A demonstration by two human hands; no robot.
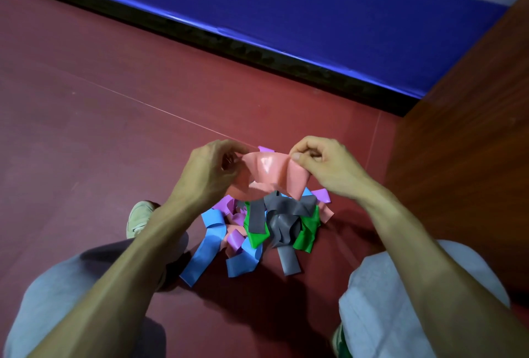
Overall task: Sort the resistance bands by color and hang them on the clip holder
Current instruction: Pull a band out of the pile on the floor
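A pink resistance band (267,171) is stretched between both hands, lifted just above the pile. My left hand (210,170) pinches its left end and my right hand (320,164) pinches its right end between thumb and fingers. Below them a tangled pile of bands lies on the red floor: grey bands (282,226), green bands (306,234), blue bands (210,246), purple bands (229,208) and more pink ones (326,211). No clip holder is in view.
A blue padded wall (286,14) with a black base strip runs across the back. A brown wooden panel (472,128) stands at the right. My knees in grey trousers (400,314) flank the pile, with a beige shoe (140,218) at the left.
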